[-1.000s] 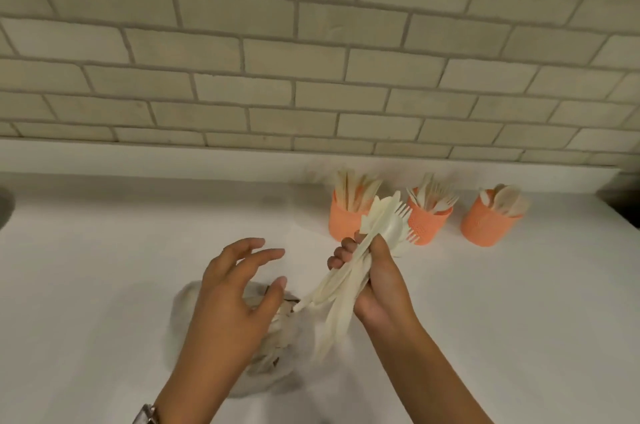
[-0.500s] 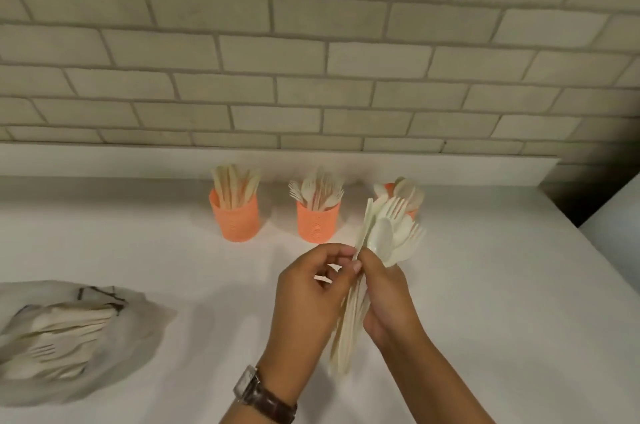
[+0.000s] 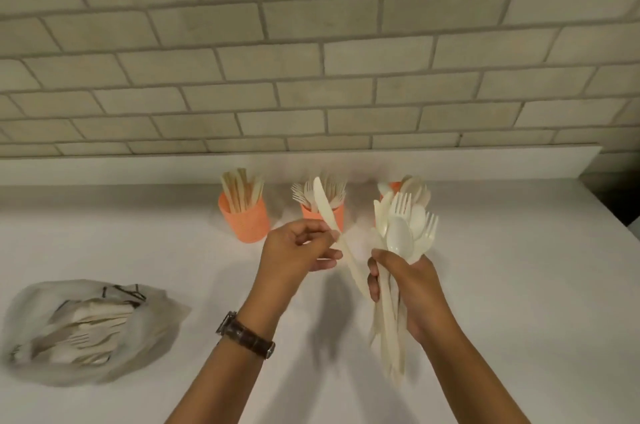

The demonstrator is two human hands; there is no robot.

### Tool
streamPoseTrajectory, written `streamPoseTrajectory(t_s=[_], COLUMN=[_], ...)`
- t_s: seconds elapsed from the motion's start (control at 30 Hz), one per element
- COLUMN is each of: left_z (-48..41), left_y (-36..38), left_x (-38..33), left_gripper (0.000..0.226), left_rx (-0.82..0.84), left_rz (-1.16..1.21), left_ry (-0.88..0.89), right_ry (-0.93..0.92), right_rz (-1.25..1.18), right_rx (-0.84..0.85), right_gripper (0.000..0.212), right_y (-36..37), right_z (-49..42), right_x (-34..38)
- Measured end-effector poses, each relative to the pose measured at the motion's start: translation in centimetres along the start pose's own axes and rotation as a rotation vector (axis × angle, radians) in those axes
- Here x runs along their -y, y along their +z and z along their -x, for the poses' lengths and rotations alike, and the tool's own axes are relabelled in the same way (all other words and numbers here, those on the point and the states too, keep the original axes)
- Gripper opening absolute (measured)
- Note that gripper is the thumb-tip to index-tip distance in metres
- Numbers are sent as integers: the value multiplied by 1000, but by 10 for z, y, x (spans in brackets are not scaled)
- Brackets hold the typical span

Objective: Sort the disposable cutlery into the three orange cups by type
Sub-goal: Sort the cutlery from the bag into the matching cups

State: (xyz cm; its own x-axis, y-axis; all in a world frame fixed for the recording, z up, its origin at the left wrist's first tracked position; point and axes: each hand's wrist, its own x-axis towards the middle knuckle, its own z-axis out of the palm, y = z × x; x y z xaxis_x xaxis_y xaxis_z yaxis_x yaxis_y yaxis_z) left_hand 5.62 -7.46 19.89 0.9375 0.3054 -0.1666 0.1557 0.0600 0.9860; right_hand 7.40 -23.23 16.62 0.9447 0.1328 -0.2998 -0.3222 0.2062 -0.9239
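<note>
Knife (image 3: 323, 205) drawn clear: half a second before, your left hand (image 3: 298, 247) was only picking at the bundle (image 3: 401, 233). Now it pinched one knife by the handle between thumb and fingertips, blade up in front of the fork cup (image 3: 309, 211). Your right hand (image 3: 412, 288) gripped the remaining forks, spoons and knives upright just beside it. I judged that the knife belonged in the knife cup (image 3: 244, 221), leftmost of the three near the bench's (image 3: 519, 285) back edge, with nothing in its way. The spoon cup (image 3: 393, 186) sat mostly hidden behind the bundle. A plastic bag (image 3: 86, 330) holding more cutlery lay near the left edge, so plenty remained to sort.
</note>
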Motion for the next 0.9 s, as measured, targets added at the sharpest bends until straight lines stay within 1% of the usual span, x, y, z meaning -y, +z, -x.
streamPoseTrajectory(t_s=[0.1,0.17,0.2,0.3,0.37,0.4,0.47,0.53,0.6,0.63,0.7,0.77,0.87,0.9], left_z=[-23,-43,-54,-86,-106,-116,-133,-146,-152,-151,-140,-112,-60,-45], left_y=[-36,-66,-81,-118,-133,-137,-140,-140,-136,-133,-117,-89,-43,-31], left_x=[-17,-26,-29,-27,-19,-13,2,21,38,42,45,42,40,39], left_gripper=[5,17,20,15,5,4,14,23,40,48,57,51,20,17], left_rx=[-101,-209,-268,-441,-525,-551,-571,-520,-436,-416,-411,-346,-79,8], left_rz=[-1,-32,-66,-169,-225,-260,-354,-450,-535,-569,-569,-482,-354,-327], left_ry=[68,146,188,290,302,298,270,196,88,64,105,147,122,101], right_ry=[21,39,51,63,65,68,76,81,85,85,81,75,69,66], right_rz=[-66,-119,-139,-154,-150,-149,-152,-142,-128,-124,-119,-128,-145,-141], right_rx=[46,82,95,126,130,127,114,96,78,73,63,45,19,14], right_gripper=[6,4,3,4,8,9,11,11,9,8,8,8,7,9], right_y=[13,22,25,35,40,42,44,46,46,46,43,41,40,39], right_z=[-7,-14,-17,-29,-35,-38,-41,-41,-41,-40,-39,-39,-37,-37], right_x=[-6,-10,-12,-15,-17,-17,-19,-20,-20,-20,-20,-19,-18,-18])
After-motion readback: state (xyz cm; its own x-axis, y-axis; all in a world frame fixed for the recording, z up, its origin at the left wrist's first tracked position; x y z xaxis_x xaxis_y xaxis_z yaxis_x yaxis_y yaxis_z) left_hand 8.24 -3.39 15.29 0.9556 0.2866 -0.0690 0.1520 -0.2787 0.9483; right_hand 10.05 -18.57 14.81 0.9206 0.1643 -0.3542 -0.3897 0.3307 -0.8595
